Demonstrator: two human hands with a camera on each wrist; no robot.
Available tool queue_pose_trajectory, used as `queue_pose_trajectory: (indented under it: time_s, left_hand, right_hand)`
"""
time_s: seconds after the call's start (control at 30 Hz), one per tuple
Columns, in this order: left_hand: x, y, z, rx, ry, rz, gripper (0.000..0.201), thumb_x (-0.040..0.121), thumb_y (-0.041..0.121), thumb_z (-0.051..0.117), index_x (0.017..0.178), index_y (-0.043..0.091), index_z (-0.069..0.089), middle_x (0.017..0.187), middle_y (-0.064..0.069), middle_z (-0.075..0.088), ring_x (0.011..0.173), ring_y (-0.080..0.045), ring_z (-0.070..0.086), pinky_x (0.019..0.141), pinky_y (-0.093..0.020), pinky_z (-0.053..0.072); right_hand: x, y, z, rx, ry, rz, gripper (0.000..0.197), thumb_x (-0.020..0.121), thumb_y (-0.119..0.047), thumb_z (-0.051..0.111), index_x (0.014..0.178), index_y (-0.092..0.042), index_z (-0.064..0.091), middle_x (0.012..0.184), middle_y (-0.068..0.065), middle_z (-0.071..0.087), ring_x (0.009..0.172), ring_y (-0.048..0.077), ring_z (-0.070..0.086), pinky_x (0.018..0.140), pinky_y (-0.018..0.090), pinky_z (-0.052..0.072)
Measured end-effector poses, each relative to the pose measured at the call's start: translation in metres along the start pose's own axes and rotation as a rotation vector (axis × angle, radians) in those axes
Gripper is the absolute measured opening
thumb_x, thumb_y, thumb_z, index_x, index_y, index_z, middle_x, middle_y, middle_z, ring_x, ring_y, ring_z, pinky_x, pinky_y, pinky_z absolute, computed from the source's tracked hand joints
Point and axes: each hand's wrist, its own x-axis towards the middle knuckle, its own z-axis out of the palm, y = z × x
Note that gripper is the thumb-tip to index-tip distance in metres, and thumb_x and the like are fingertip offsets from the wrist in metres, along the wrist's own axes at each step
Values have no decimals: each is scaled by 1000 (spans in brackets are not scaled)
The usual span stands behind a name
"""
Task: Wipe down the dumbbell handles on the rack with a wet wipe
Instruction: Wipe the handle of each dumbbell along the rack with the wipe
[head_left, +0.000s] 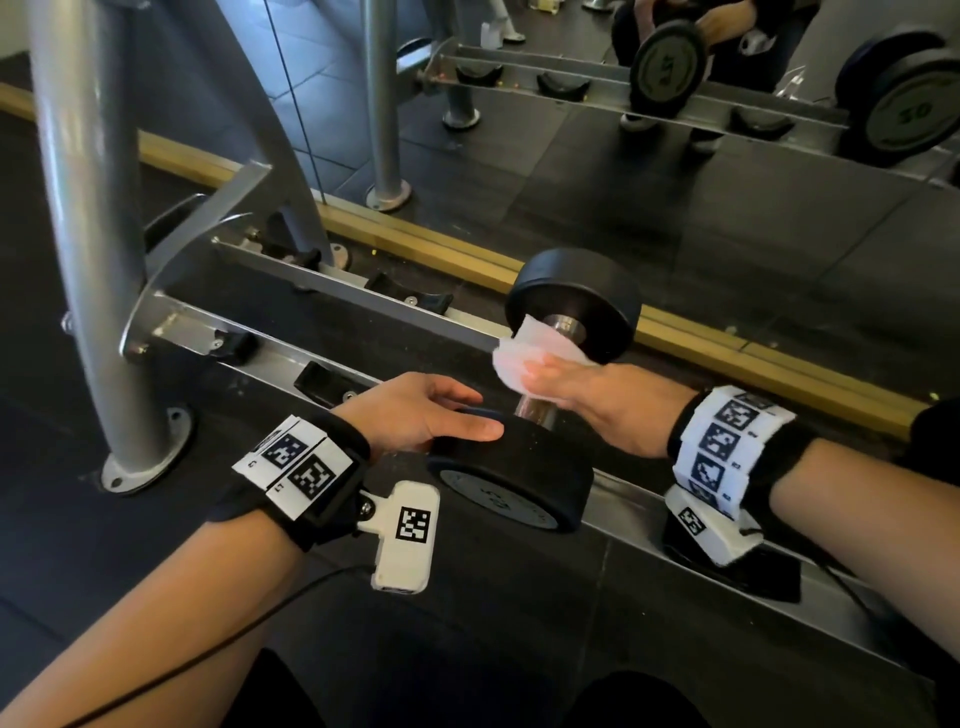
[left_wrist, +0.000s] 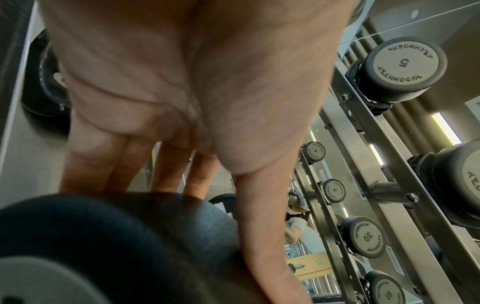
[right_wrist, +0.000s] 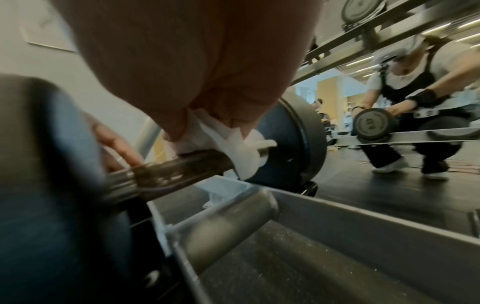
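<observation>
White wipe (crumpled) under right hand fingers.

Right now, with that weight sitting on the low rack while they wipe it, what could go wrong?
1. The dumbbell could roll on the rack rail; only the left hand lies flat on its near end, steadying it rather than gripping it.
2. The wet wipe is bunched under the right hand near the far end, so the bare handle closer in may get missed.
</observation>
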Motion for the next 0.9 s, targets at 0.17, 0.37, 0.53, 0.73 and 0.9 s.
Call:
queue_pose_trajectory:
  time_s: [0.17,0.37,0.53,0.73,0.9]
  left_hand:
    - [-1,1,1,-5,0,-3,90,42,54,86,124,27,62,118,0,72,109,-20,69,102,-47,52]
    - [-6,0,5,-7,24,12,93,38,60,83,123,27,63,114,2,72,105,-16,71,101,-43,53]
    - [-7,3,4,-14,15,-1,90,39,56,83,122,27,64,114,1,73,107,-17,70,103,-45,52]
    - [-9,3,5,-6,17,-14,82,47,57,82,121,28,63,115,1,72,105,-16,71,100,-42,54]
    - [-8,0,8,-39,84,-12,99,47,52,83,137,27,52,126,5,61,113,-20,66,101,-43,53]
  right_hand:
    - [15,7,-15,-5,-31,233,69,85,-73,51,139,-29,52,134,4,58,119,21,56,110,42,37]
    - [15,-7,-5,-12,-74,290,54,94,-52,57,140,-25,52,142,4,53,125,23,53,110,40,37]
    - [14,-14,-20,219,-13,166,38,96,-25,58,134,-28,57,137,-1,55,119,16,53,104,31,40]
    - [25,-10,-47,290,221,207,42,103,-37,44,144,-35,46,129,1,57,109,19,59,92,30,51]
    - [22,-12,-9,345,-43,190,51,100,-36,53,148,-27,41,156,-8,34,143,15,33,120,35,23]
